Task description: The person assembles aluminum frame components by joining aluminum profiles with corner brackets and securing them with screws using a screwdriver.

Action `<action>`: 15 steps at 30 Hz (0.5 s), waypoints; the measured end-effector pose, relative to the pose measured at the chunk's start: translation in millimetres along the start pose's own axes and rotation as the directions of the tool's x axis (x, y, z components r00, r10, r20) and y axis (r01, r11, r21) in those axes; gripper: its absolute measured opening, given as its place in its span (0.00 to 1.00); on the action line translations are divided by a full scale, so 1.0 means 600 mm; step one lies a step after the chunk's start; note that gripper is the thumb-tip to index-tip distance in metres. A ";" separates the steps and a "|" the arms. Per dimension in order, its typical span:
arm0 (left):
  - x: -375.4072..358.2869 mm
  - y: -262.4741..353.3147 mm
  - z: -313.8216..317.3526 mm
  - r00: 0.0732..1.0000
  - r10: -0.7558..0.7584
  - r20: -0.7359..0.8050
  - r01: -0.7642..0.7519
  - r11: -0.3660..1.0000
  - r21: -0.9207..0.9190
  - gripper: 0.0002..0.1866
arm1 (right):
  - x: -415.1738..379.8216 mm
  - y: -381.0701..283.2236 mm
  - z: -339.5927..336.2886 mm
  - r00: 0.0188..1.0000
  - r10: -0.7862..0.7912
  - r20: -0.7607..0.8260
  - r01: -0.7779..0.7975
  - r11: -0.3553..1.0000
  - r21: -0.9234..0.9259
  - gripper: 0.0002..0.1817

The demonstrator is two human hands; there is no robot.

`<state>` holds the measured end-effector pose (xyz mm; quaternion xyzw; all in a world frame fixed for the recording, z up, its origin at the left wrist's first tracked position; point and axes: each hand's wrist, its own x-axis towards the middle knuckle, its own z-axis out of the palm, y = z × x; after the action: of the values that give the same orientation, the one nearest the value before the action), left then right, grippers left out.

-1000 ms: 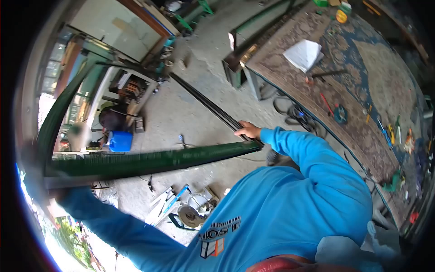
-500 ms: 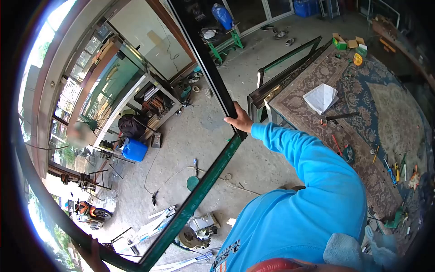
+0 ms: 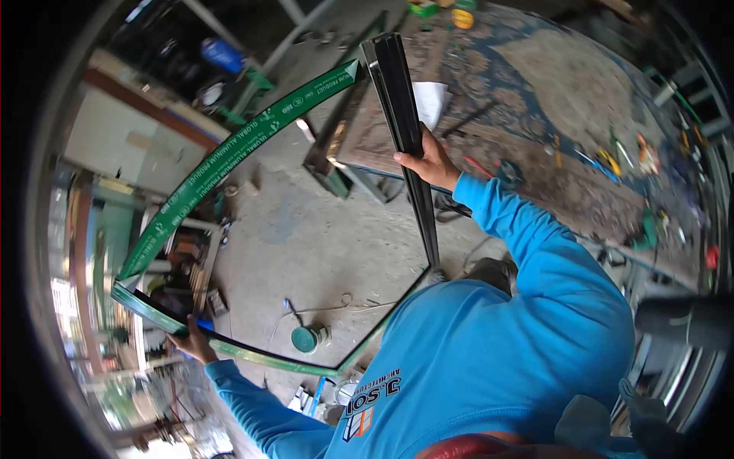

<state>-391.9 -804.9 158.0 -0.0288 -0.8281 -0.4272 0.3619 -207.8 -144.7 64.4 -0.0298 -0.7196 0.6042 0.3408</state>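
A large rectangular metal frame, with green printed film on its far side [image 3: 229, 153], is held up in front of me. My right hand [image 3: 432, 159] is closed round the black side bar [image 3: 401, 107], thumb on its near face. At the lower left, my left hand [image 3: 195, 342] grips the opposite side bar [image 3: 245, 353], its fingers partly hidden behind the bar. The concrete floor shows through the frame's opening.
A carpet-covered table [image 3: 558, 164] at the right bears white paper [image 3: 430, 103], a yellow-and-green round container [image 3: 462, 15] and several hand tools. A green-lidded bucket [image 3: 306, 339] and a hose stand on the floor. A blue container [image 3: 222, 53] is at the upper left.
The view has turned. The frame has swung round, so its green printed side now spans the upper left. My left hand and sleeve have come more fully into view, both hands still gripping.
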 end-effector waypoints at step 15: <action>-0.306 -0.035 0.754 0.741 -0.171 0.649 0.328 0.936 -0.129 0.19 | -0.496 0.041 -0.263 0.776 0.572 -0.265 -0.631 0.712 -0.309 0.20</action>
<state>-524.0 -440.6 -139.8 -0.1004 -0.8404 -0.5326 -0.0023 94.1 -139.7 -86.7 -0.3737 -0.7456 0.5264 0.1653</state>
